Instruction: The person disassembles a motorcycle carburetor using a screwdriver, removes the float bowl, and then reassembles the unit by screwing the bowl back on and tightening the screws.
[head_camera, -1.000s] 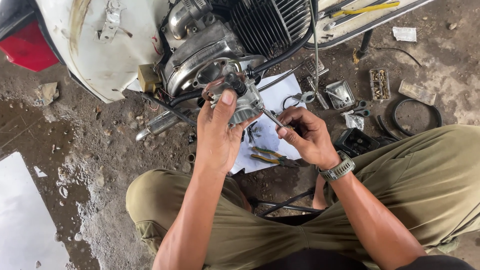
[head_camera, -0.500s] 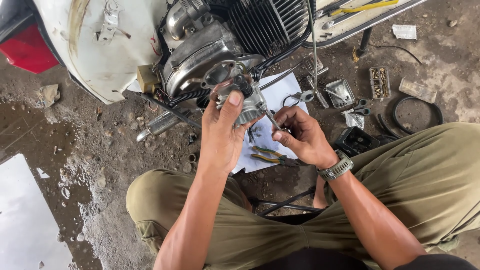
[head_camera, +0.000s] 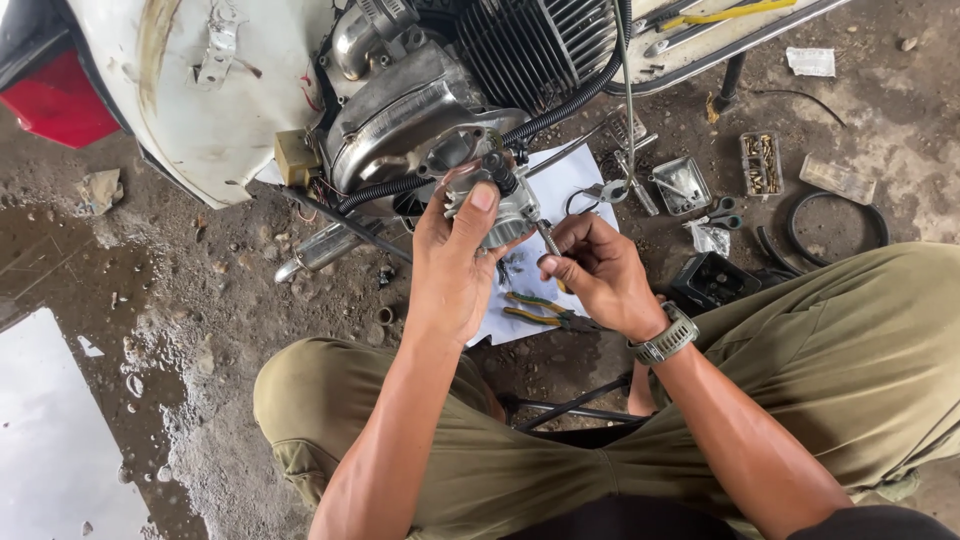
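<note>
Carburetor (head_camera: 505, 212) inside left hand (head_camera: 455, 262) grip

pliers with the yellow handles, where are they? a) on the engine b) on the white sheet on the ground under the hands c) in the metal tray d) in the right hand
b: the pliers lie on the white sheet below the hands, while the right hand grips a thin tool.

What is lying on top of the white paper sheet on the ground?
On the white paper sheet lie pliers with yellow-green handles and some dark smudges. The left hand, the right hand and the metal engine part they hold cover the sheet's middle, so anything there is hidden.
</note>
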